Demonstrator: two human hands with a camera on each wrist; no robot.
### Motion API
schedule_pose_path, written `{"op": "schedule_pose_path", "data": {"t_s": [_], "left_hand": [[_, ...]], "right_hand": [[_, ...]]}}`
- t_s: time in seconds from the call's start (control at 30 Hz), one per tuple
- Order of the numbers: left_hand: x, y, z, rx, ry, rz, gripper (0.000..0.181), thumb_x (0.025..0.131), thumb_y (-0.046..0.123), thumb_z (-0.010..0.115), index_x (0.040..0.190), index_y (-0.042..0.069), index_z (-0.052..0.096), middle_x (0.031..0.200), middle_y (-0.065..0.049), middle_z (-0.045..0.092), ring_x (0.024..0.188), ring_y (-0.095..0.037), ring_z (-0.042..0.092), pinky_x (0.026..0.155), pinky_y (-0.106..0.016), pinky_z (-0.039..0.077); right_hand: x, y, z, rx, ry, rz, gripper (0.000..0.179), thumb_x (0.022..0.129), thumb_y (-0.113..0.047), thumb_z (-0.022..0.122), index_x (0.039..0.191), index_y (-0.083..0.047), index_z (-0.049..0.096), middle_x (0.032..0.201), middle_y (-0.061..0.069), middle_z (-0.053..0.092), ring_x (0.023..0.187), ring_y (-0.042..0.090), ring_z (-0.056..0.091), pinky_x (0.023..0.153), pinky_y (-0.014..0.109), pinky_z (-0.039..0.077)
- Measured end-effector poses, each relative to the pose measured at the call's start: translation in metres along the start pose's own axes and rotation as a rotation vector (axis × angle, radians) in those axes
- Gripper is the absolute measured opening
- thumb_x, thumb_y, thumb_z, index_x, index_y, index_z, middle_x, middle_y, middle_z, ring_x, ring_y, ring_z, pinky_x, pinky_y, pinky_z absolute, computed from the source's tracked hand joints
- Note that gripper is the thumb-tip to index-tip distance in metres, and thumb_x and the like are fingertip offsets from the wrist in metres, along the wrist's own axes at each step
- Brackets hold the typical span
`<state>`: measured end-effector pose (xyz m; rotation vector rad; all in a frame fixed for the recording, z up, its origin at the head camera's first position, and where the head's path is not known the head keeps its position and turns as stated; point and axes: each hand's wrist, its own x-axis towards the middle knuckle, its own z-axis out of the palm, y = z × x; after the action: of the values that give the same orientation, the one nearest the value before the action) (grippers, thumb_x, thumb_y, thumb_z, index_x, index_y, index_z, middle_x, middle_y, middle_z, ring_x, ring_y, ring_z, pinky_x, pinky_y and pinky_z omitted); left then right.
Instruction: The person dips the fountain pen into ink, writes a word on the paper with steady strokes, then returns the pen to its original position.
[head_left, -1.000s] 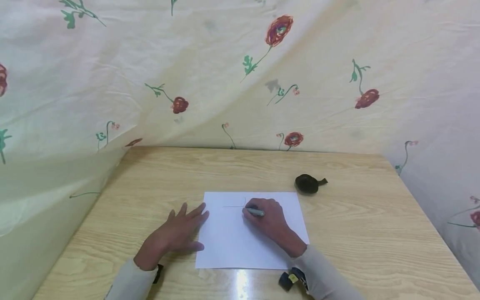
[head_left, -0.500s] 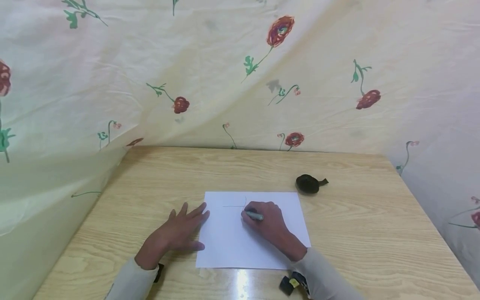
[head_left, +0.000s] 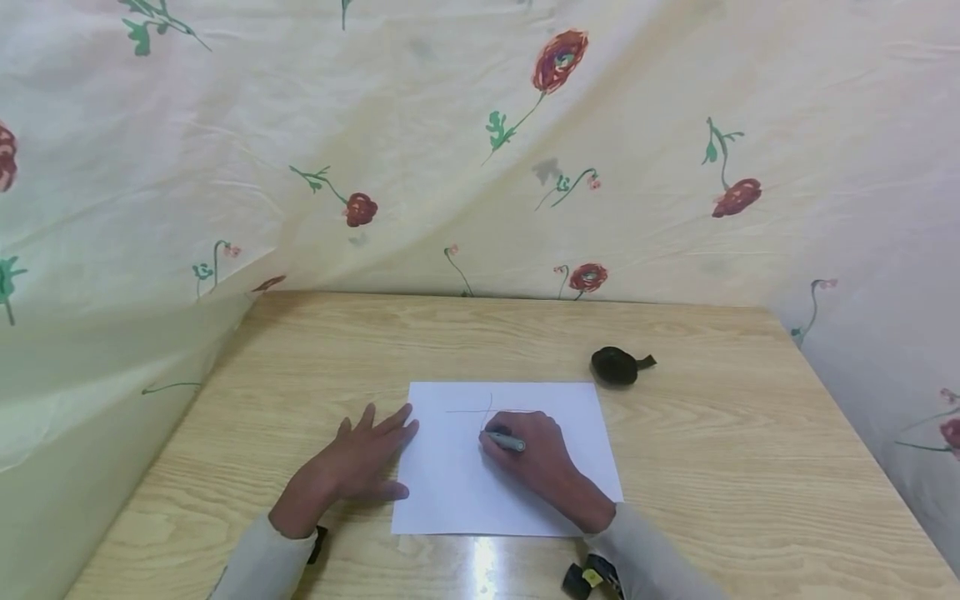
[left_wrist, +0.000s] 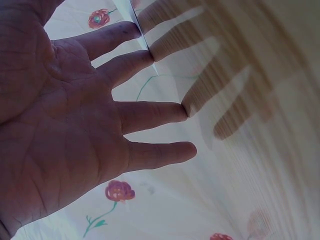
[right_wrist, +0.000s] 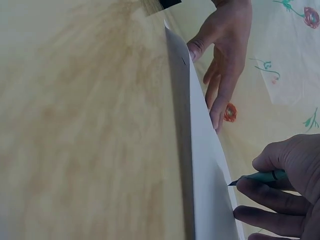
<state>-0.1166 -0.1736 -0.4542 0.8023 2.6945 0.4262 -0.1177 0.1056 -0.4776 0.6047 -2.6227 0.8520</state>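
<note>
Presently comprises pen (head_left: pixel 507 442), pinched near tip in right hand (head_left: pixel 542 457), presumably for control; paper (head_left: pixel 442 492), apparently steadied at edge by spread, ungripping fingers of left hand (head_left: pixel 351 468).

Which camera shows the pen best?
The right wrist view: it shows the pen close up in the right hand, with its dark tip in plain sight. The head view shows it smaller, partly covered by that hand. The left wrist view doesn't show it.

A white sheet (head_left: pixel 450 483) and, near its far-right corner, a black object (head_left: pixel 614 367) are borne by the wood-grain table (head_left: pixel 735 450).
</note>
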Motion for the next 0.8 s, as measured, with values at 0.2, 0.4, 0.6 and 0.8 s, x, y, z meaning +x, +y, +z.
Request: {"op": "schedule_pose_path", "data": {"t_s": [0.2,0.4,0.6,0.8], "left_hand": [[0.000,0.001,-0.002,0.004,0.003,0.004,0.086,0.082,0.038,0.081,0.151,0.005,0.041,0.162,-0.014,0.026,0.139,-0.063,0.017,0.101,-0.081,0.017],[-0.001,0.002,-0.005,0.002,0.002,0.007,0.087,0.082,0.038,0.081,0.151,0.005,0.041,0.162,-0.014,0.026,0.138,-0.063,0.017,0.100,-0.082,0.017],[0.000,0.003,-0.007,-0.004,-0.007,-0.007,0.086,0.083,0.040,0.080,0.152,0.006,0.041,0.163,-0.013,0.026,0.140,-0.062,0.016,0.101,-0.081,0.016],[0.001,0.004,-0.009,-0.005,-0.018,-0.023,0.082,0.086,0.041,0.076,0.152,0.007,0.041,0.163,-0.012,0.025,0.141,-0.060,0.015,0.103,-0.079,0.016]], "right_hand": [[0.000,-0.001,0.000,-0.003,0.009,-0.032,0.008,0.078,-0.011,0.075,0.075,-0.018,0.074,0.067,-0.010,0.069,0.057,0.000,0.055,0.053,0.021,0.046],[0.000,-0.004,-0.001,-0.001,0.008,-0.058,0.006,0.078,-0.012,0.075,0.075,-0.017,0.075,0.068,-0.009,0.069,0.057,0.002,0.057,0.053,0.021,0.047],[-0.001,-0.009,-0.002,0.012,-0.007,-0.066,0.006,0.080,-0.011,0.074,0.077,-0.017,0.074,0.068,-0.010,0.069,0.056,0.002,0.056,0.052,0.021,0.047],[-0.002,-0.016,-0.003,0.017,-0.054,-0.050,0.006,0.080,-0.011,0.075,0.077,-0.017,0.074,0.069,-0.009,0.070,0.058,0.002,0.058,0.054,0.021,0.048]]}}
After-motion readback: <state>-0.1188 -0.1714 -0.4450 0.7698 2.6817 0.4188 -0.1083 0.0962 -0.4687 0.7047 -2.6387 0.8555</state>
